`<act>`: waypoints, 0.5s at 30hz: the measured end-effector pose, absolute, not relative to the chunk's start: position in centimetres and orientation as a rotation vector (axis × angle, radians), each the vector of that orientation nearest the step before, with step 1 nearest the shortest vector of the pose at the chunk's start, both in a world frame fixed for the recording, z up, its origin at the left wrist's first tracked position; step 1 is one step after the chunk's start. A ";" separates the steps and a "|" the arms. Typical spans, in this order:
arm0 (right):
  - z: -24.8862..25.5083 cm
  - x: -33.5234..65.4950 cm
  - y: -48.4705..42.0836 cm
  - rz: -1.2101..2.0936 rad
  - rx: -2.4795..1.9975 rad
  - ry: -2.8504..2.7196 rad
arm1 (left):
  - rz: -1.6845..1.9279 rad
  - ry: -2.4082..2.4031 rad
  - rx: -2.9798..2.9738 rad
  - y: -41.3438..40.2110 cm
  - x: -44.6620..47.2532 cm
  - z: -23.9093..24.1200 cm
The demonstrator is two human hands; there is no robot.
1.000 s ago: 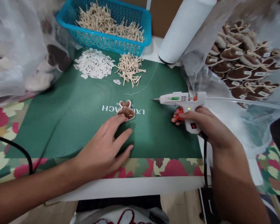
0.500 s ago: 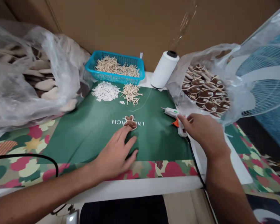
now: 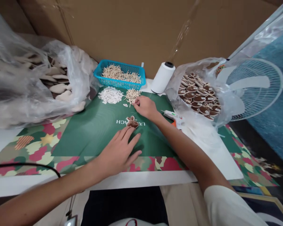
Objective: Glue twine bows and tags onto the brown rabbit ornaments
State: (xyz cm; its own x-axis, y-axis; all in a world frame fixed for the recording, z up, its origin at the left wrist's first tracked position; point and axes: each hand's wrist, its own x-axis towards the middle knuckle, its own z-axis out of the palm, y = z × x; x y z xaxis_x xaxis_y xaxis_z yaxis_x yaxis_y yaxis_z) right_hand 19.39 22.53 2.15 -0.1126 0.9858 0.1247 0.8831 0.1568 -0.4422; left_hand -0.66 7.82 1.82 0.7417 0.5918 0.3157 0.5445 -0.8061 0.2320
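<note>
My left hand [image 3: 119, 151] lies flat on the green mat [image 3: 91, 131], fingers stretched out, fingertips touching a small brown piece with two ear shapes [image 3: 132, 122]. My right hand [image 3: 145, 106] reaches across to the loose pile of beige bows [image 3: 131, 95] at the mat's far edge, fingers curled at the pile; what they hold is hidden. The white glue gun [image 3: 173, 115] lies on the table to the right, away from both hands.
A pile of white labels [image 3: 110, 95] sits beside the bows. Behind are a blue basket of bows [image 3: 120, 74] and a white thread cone [image 3: 162, 78]. Plastic bags of pieces flank the mat: left [image 3: 37, 84], right [image 3: 199, 95]. A fan [image 3: 254, 88] stands at right.
My right hand put down the glue gun at the mat's right edge and moved left and forward to the bow pile. The left hand stayed on the brown piece. The camera tilted up.
</note>
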 end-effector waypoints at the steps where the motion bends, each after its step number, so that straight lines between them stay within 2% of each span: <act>1: 2.3 19.3 22.4 0.367 -1.777 -2.051 | 0.583 0.955 2.793 7.7 -1.1 2.4; 4: 2.8 19.5 21.7 0.364 -1.733 -2.018 | 0.675 1.204 2.678 7.7 -3.9 3.8; 6: 2.9 20.1 20.9 0.410 -1.629 -1.984 | 0.884 1.530 2.506 8.2 -6.6 4.4; 10: 2.2 21.4 19.5 0.815 -1.267 -1.904 | 1.421 2.132 1.833 9.8 -10.2 5.0; 12: 1.7 22.0 19.1 1.051 -1.142 -1.856 | 1.559 2.145 1.565 11.1 -9.5 5.5; 15: 0.9 22.7 18.7 1.218 -1.064 -1.765 | 1.508 1.801 1.685 13.9 -5.2 7.0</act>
State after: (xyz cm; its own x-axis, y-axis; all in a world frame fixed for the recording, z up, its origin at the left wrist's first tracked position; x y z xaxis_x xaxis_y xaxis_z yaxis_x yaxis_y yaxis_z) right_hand 22.67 18.66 0.85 -0.3909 0.9139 0.1092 0.2221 0.2088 -0.9524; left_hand -5.23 13.89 6.99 -0.2994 0.8446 0.4439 0.5854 -0.2048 0.7845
